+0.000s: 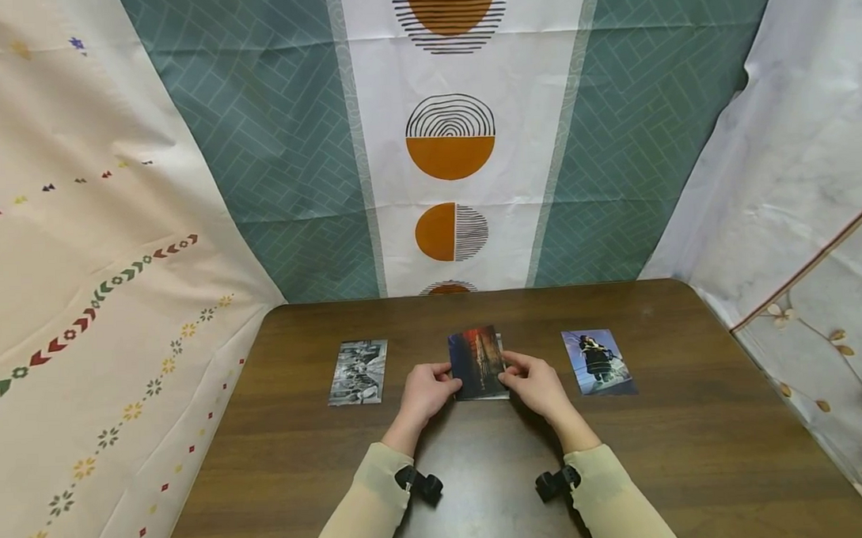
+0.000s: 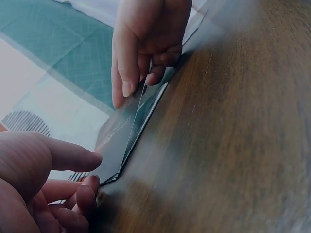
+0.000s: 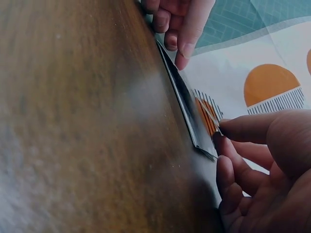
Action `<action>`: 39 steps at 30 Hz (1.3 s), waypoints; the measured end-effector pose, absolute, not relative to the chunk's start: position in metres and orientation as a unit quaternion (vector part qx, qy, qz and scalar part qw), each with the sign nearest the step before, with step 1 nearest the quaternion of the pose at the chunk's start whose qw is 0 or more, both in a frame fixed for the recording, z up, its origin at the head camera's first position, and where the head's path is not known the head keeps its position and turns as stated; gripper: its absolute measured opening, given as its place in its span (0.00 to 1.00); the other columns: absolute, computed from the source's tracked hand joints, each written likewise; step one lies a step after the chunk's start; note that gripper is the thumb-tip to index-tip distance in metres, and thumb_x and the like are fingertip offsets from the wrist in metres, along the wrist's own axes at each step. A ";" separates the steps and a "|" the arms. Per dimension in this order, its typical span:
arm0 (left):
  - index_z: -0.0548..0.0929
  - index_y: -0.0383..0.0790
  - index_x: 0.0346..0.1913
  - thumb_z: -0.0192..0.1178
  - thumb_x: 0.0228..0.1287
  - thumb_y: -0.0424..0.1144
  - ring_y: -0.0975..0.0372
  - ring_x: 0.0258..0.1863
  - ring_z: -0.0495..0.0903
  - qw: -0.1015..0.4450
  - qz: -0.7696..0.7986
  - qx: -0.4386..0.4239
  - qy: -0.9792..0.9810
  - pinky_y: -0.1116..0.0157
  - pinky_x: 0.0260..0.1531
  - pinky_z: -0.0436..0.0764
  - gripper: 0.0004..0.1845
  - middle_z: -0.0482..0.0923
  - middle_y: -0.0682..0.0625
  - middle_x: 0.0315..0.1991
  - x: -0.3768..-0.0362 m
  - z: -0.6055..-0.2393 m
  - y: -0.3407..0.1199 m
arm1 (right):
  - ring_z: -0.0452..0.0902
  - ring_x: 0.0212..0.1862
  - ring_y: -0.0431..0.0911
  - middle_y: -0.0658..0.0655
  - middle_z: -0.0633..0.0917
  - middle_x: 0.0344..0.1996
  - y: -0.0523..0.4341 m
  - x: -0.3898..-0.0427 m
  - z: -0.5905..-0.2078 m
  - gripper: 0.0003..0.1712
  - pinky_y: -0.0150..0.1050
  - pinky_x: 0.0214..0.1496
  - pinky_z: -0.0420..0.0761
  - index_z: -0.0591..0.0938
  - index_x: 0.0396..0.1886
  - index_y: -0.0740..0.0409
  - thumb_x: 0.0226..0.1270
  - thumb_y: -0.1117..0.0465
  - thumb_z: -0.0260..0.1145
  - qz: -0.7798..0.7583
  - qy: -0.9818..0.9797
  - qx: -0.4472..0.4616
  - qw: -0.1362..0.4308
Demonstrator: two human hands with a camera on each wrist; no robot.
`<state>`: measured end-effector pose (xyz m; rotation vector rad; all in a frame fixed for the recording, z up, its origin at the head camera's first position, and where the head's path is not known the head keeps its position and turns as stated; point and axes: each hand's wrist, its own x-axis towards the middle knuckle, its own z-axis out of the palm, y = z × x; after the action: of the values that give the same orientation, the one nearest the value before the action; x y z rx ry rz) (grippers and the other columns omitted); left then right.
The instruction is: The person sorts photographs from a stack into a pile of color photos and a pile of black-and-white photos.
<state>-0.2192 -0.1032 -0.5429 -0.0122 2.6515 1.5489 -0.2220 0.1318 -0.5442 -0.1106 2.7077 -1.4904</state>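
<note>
Near the middle of the table, a glossy photo (image 1: pixel 479 364) of a dark scene under a red and orange sky is held between both hands. It sits slightly askew over more prints (image 2: pixel 141 128), whose pale edges show at its right and bottom. My left hand (image 1: pixel 426 392) grips the left edge, thumb near the lower left corner. On the opposite edge, my right hand (image 1: pixel 538 384) pinches the photo between thumb and fingers. Seen from the right wrist, a narrow gap separates the raised photo (image 3: pixel 206 111) from the prints beneath.
A black-and-white photo (image 1: pixel 359 373) lies flat to the left of the hands. To the right lies a bluish photo (image 1: pixel 599 363) with a dark-clothed figure. The brown wooden table (image 1: pixel 303 479) ends at a patterned cloth backdrop (image 1: pixel 309 257), with further cloths on both sides.
</note>
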 end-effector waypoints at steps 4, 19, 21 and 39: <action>0.85 0.27 0.64 0.74 0.64 0.34 0.62 0.28 0.74 0.031 0.508 -0.004 0.861 0.63 0.34 0.75 0.26 0.80 0.52 0.29 -0.219 -0.543 -0.103 | 0.83 0.44 0.48 0.51 0.89 0.39 0.131 -0.222 -0.544 0.27 0.53 0.55 0.81 0.84 0.69 0.59 0.72 0.61 0.74 -0.487 0.873 -0.035 0.018; 0.80 0.24 0.68 0.74 0.63 0.33 0.62 0.27 0.73 0.024 0.518 -0.015 0.855 0.63 0.34 0.74 0.32 0.78 0.52 0.28 -0.217 -0.546 -0.104 | 0.75 0.38 0.48 0.53 0.86 0.37 0.123 -0.215 -0.543 0.23 0.41 0.38 0.74 0.86 0.67 0.58 0.74 0.63 0.72 -0.498 0.866 -0.029 0.029; 0.80 0.23 0.68 0.74 0.63 0.33 0.63 0.26 0.73 0.022 0.515 -0.014 0.857 0.63 0.33 0.74 0.32 0.79 0.53 0.28 -0.217 -0.546 -0.105 | 0.76 0.38 0.48 0.52 0.86 0.37 0.123 -0.215 -0.543 0.23 0.42 0.39 0.75 0.86 0.67 0.58 0.73 0.63 0.72 -0.499 0.866 -0.028 0.025; 0.77 0.29 0.73 0.76 0.63 0.34 0.56 0.39 0.75 0.005 0.536 -0.017 0.844 0.58 0.42 0.78 0.36 0.80 0.47 0.41 -0.215 -0.538 -0.097 | 0.84 0.50 0.54 0.59 0.90 0.47 0.125 -0.213 -0.538 0.24 0.55 0.55 0.81 0.85 0.69 0.59 0.76 0.61 0.69 -0.494 0.869 -0.027 0.007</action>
<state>-0.2154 -0.0965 -0.5384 -0.0536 2.6424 1.6802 -0.2130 0.1246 -0.5378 -0.0831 2.7186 -1.5458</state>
